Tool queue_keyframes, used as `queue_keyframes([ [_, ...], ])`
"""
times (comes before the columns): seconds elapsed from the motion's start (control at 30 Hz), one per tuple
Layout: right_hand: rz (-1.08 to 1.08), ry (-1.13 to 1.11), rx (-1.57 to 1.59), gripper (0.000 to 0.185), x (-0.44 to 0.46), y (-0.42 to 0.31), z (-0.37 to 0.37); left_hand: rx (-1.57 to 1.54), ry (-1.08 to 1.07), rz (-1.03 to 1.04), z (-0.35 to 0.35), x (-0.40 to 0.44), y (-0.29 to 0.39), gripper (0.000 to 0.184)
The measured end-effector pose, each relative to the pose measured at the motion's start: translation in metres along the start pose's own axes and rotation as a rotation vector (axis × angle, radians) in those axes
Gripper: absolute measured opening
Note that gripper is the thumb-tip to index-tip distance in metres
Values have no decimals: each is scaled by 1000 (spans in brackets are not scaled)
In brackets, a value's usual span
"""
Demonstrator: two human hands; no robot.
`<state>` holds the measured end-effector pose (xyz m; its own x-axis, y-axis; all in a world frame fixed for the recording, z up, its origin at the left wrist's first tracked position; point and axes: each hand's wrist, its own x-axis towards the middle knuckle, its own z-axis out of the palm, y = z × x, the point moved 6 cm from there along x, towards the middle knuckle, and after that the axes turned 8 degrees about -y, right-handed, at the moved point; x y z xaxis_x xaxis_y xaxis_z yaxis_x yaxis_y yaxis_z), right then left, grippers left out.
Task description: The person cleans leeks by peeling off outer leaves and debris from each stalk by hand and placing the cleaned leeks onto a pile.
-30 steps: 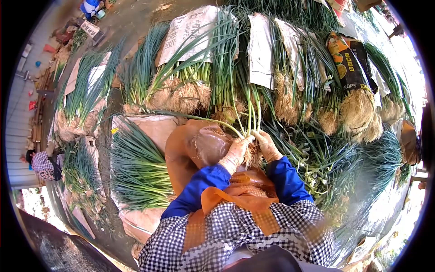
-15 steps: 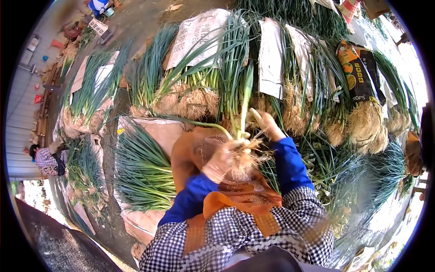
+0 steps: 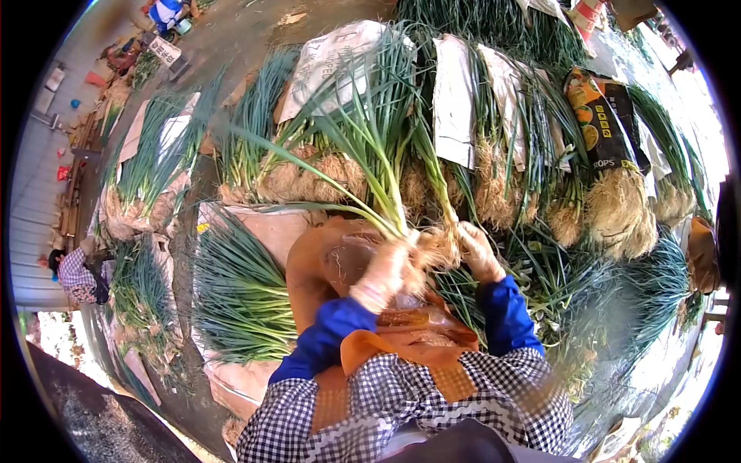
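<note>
My left hand [image 3: 386,270] is closed around the lower stems of a few green onions [image 3: 391,197]. Their leaves fan up and away from me, and the shaggy roots hang by my fingers. In my right hand [image 3: 480,253] is another green onion [image 3: 444,193], pinched near its root end. Its roots touch or overlap those in my left hand; I cannot tell which. Below both hands lies an orange-brown apron [image 3: 417,320] across my lap. To the left, a pile of cleaned green onions [image 3: 243,293] rests on pinkish sacking [image 3: 243,382].
Ahead stands a row of rooty onion bundles [image 3: 312,181], partly covered by white sacks [image 3: 454,108] and a black-and-orange printed bag [image 3: 610,123]. Loose leaves [image 3: 552,270] lie at my right. At far left a person [image 3: 79,274] in a checked top bends over more onions.
My right hand has moved slightly right and down, now with a single onion pulled apart from the others. The bunch in my left hand has tilted leftward, its leaves spread wider.
</note>
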<state>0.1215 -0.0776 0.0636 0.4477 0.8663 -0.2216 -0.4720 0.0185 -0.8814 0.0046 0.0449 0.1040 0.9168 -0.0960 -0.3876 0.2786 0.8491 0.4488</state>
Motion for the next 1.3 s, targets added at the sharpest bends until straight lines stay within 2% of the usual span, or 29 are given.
queue_keyframes([
  [0.03,27,-25,13,28,-12,9,0,-35,157,-31,-15,17,-34,20],
  [0.07,95,-26,-186,31,-24,11,9,-292,74,-23,-17,37,-67,18],
  [0.1,162,-31,-387,34,-33,5,19,-367,215,-98,-22,37,-85,16],
  [0.13,193,-179,-862,38,-36,-8,22,-325,230,-75,-25,37,-92,17],
  [0.17,283,-258,-1015,41,-34,-2,10,-282,246,-54,-31,36,-101,18],
  [0.23,555,-153,-1101,49,-21,-29,3,-107,281,-19,-80,55,-126,18],
  [0.27,425,71,-1260,57,1,-32,-11,-63,314,8,-66,49,-115,16],
  [0.3,261,154,-1249,61,21,-33,-15,-19,345,35,-50,41,-106,15],
  [0.37,192,143,-1549,49,60,-20,-2,-32,345,110,-55,48,-113,14],
  [0.43,196,131,-1645,42,68,-6,17,-41,356,192,-63,47,-106,14],
  [0.47,264,93,-1603,41,62,-12,31,-132,303,152,-64,49,-106,13],
  [0.5,209,52,-1552,43,45,-18,45,-230,246,110,-63,51,-109,13],
  [0.53,234,-70,-1449,41,24,-15,54,-224,256,228,-72,55,-110,13],
  [0.57,74,-200,-1271,37,-3,-3,52,-420,233,229,-69,50,-112,14],
  [0.63,228,-169,-782,33,-59,-11,32,-201,189,236,-88,60,-117,11],
  [0.67,311,-134,-574,33,-86,-18,15,-181,252,284,-52,44,-94,8],
  [0.7,539,120,-529,31,-106,-34,-5,-186,252,280,-50,44,-91,8],
  [0.73,451,164,-972,31,-111,-28,-45,-200,279,257,-50,43,-92,8],
  [0.77,519,207,-1553,32,-114,12,-108,-210,300,230,-49,43,-94,9],
  [0.83,463,226,-1856,35,-94,27,-115,-197,217,100,-48,46,-99,15],
  [0.9,200,313,-742,44,-40,20,-62,-292,207,102,-45,47,-98,18],
  [0.93,244,266,-442,47,-14,38,-46,-291,218,98,-52,42,-103,18],
  [1.03,265,19,522,54,57,59,19,-421,-31,56,-53,46,-98,24],
  [1.1,211,233,683,52,76,82,25,-390,-197,111,-42,37,-86,25],
  [1.13,135,83,813,45,82,91,22,-506,-127,48,-58,39,-96,23],
  [1.17,59,10,704,38,85,87,20,-475,162,141,-16,16,-69,22],
  [1.23,-44,368,183,32,77,77,1,-302,124,148,-35,24,-78,18],
  [1.3,-114,463,206,26,70,77,-5,-46,210,108,-35,20,-81,14],
])
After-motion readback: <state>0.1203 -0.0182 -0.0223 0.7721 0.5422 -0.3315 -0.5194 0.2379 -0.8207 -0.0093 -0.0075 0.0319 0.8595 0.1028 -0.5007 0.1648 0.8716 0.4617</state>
